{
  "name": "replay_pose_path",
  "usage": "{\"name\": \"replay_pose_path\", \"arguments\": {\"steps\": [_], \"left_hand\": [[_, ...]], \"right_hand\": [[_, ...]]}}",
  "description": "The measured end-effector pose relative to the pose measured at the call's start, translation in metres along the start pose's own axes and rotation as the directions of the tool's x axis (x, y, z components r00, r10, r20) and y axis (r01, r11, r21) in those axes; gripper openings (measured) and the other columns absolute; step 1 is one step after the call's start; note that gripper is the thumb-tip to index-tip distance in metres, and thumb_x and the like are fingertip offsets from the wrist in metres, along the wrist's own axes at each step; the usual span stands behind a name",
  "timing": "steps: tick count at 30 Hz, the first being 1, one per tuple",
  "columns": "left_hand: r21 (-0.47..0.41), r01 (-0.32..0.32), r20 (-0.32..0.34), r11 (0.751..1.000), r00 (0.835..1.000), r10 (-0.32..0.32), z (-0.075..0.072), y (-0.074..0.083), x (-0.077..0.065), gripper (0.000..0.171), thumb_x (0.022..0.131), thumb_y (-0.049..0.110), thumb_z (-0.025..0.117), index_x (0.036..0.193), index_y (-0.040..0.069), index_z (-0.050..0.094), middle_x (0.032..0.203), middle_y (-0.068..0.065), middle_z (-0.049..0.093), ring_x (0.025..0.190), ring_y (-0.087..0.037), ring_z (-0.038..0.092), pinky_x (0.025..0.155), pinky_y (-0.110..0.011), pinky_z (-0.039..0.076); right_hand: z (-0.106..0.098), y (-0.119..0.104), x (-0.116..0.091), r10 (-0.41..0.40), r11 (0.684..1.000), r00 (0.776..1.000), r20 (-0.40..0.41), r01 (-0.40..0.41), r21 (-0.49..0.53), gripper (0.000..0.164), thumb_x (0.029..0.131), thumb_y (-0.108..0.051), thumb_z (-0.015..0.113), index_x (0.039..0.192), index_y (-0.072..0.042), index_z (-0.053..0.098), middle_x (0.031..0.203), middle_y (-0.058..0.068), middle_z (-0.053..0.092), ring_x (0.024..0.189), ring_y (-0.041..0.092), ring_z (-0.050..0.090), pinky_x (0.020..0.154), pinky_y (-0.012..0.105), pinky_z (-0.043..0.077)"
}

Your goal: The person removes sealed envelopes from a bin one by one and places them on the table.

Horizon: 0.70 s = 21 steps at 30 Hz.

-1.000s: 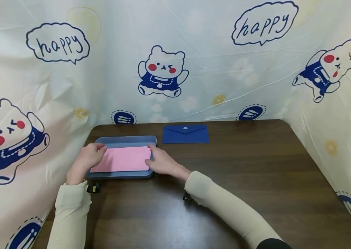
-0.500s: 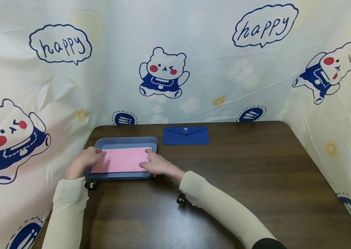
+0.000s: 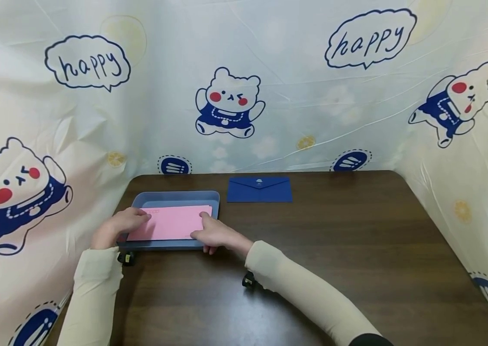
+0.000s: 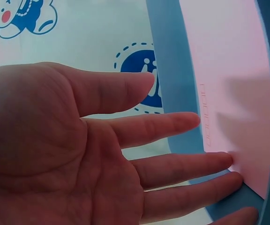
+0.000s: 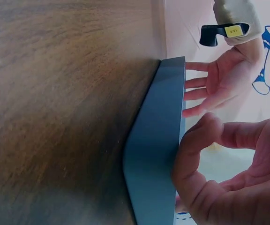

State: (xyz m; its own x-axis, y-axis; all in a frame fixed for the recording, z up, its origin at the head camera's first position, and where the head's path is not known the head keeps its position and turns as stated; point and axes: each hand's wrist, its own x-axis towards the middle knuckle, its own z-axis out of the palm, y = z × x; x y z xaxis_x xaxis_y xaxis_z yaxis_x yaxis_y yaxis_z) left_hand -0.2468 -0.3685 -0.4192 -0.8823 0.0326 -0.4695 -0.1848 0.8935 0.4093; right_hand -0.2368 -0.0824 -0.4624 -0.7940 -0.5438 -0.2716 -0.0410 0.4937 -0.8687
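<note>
Positioning the pink envelope (image 3: 170, 225) in the blue tray (image 3: 174, 195) seems the step; left hand (image 3: 123, 222) spread, right hand (image 3: 219, 234) cannot be told pinching; lifting would call for securing both ends.

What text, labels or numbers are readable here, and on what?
"happy": left speech bubble, printed on the backdrop sheet.
"happy": right speech bubble, same sheet.
Too blurred to read: yellow tag on the black wrist mount.
Too small to read: pale mark on the blue envelope.
Pink paper: row of small red boxes, no legible characters.
Round navy badges: white strokes, no clear word.
</note>
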Motion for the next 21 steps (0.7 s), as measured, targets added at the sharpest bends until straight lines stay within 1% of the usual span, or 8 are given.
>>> {"name": "replay_pose_path", "arguments": {"steps": [1,3,9,16,19,21], "left_hand": [[-0.011,0.004,0.001,1.000,1.000,-0.004,0.0006,-0.0001,0.0005,0.059,0.110,0.031,0.047,0.146,-0.015,0.045,0.145,-0.043,0.042,0.121,-0.051,0.052,0.077,-0.056,0.059],[-0.013,0.003,0.001,1.000,1.000,-0.003,0.0013,-0.0001,0.0011,0.060,0.109,0.032,0.047,0.145,-0.016,0.045,0.144,-0.043,0.042,0.120,-0.051,0.053,0.076,-0.055,0.059],[-0.009,0.015,-0.008,1.000,1.000,-0.015,0.0032,0.0000,0.0023,0.062,0.109,0.034,0.046,0.147,-0.015,0.043,0.146,-0.044,0.040,0.121,-0.053,0.052,0.077,-0.056,0.058],[-0.013,0.029,0.011,1.000,1.000,-0.028,0.0030,0.0012,0.0016,0.064,0.110,0.035,0.045,0.148,-0.015,0.041,0.148,-0.044,0.038,0.125,-0.055,0.049,0.088,-0.062,0.055],[0.000,0.033,0.016,0.999,0.999,-0.033,0.0033,0.0022,0.0020,0.064,0.110,0.036,0.045,0.148,-0.016,0.041,0.148,-0.044,0.037,0.126,-0.055,0.048,0.092,-0.064,0.052],[0.016,0.028,0.015,0.999,1.000,-0.028,0.0033,0.0028,0.0026,0.064,0.110,0.035,0.045,0.147,-0.016,0.042,0.148,-0.045,0.038,0.127,-0.055,0.047,0.096,-0.065,0.050]], "right_hand": [[0.0002,0.0002,0.0004,0.006,1.000,1.000,-0.004,-0.006,0.005,0.073,0.104,-0.020,0.063,0.164,0.000,0.026,0.064,0.010,0.059,0.046,0.017,0.057,0.065,0.053,0.061],[0.0005,0.0006,0.0015,0.016,1.000,1.000,-0.011,-0.016,0.010,0.072,0.104,-0.020,0.063,0.163,0.002,0.028,0.063,0.010,0.060,0.046,0.017,0.058,0.065,0.052,0.061],[-0.0003,0.0011,0.0049,0.038,0.998,0.999,-0.011,-0.037,0.042,0.066,0.106,-0.024,0.064,0.159,0.003,0.035,0.062,0.009,0.058,0.046,0.016,0.059,0.067,0.050,0.062],[0.0008,0.0009,0.0040,0.058,0.997,0.998,-0.019,-0.057,0.057,0.062,0.106,-0.027,0.065,0.157,-0.002,0.040,0.068,0.011,0.062,0.048,0.017,0.060,0.069,0.049,0.061],[0.0010,0.0001,0.0031,0.046,0.997,0.998,-0.038,-0.044,0.058,0.060,0.105,-0.027,0.065,0.156,-0.004,0.041,0.069,0.010,0.061,0.049,0.018,0.059,0.066,0.047,0.061],[0.0008,-0.0007,0.0030,0.024,0.998,0.998,-0.065,-0.020,0.067,0.059,0.105,-0.026,0.065,0.154,-0.004,0.043,0.069,0.011,0.060,0.048,0.018,0.057,0.061,0.043,0.059]]}}
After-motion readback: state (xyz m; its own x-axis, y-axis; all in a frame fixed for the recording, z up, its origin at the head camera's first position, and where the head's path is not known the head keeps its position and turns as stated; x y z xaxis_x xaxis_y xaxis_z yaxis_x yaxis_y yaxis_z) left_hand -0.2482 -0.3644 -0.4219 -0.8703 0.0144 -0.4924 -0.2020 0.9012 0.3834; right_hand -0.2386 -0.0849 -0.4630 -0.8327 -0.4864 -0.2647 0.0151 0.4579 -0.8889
